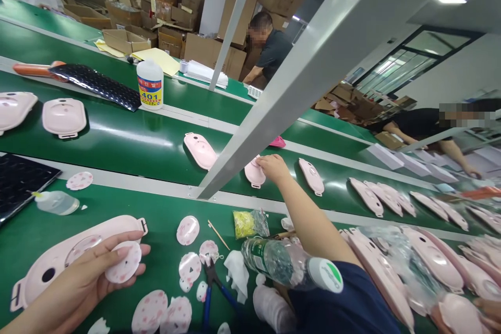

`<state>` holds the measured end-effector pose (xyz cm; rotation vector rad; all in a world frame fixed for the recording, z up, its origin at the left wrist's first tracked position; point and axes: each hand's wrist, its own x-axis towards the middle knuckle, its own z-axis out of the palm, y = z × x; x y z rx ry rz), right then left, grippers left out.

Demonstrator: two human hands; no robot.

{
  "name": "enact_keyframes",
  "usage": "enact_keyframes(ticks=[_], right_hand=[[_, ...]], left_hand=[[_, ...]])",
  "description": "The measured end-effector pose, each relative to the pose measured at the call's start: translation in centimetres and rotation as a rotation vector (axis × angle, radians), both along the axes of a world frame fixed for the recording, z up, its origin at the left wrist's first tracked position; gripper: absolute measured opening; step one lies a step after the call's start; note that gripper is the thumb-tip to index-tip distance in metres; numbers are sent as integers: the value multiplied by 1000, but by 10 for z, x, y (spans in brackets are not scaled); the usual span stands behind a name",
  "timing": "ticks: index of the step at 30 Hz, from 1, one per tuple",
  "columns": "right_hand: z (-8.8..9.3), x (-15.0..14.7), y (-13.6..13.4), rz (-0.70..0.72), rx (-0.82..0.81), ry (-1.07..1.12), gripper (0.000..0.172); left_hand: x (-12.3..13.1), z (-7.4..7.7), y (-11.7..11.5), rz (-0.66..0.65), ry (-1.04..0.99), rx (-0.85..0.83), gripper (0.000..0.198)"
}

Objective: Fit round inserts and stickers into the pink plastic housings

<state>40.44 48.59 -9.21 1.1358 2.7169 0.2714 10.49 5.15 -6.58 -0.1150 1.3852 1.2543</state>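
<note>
My left hand (82, 284) is at the bottom left, with its fingers closed round a round pink patterned disc (125, 266). It holds the disc against a large pink plastic shell (47, 266) lying on the green bench. My right hand (274, 166) is stretched out over the green conveyor belt (129, 141). Its fingers curl onto a small pink shell (253, 175), which is partly hidden behind a slanted grey frame bar (313, 62).
Several loose discs (188, 229), blue-handled pliers (211, 284), a lying water bottle (289, 263), a yellow bag (246, 223) and a small dropper bottle (57, 202) lie on the bench. A glue bottle (150, 84) stands beyond the belt. Pink shells (391, 201) line the belt. Two people work opposite.
</note>
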Motion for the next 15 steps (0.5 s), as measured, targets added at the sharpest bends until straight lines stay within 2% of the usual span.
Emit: enact_keyframes(ticks=[4,9,12,15], right_hand=[[-5,9,-9,-23,-36,50,43],[0,12,-4,-178,-128,117,67],[19,18,-7,-249,-113,219,77],[56,33,-25,-269,-85,326,74]], left_hand=[[-1,-5,1,-9,-4,16,70],[0,-3,5,-28,-39,57,66],[1,4,7,-31,-96,121,65],[0,10,8,-49,-122,164,59]])
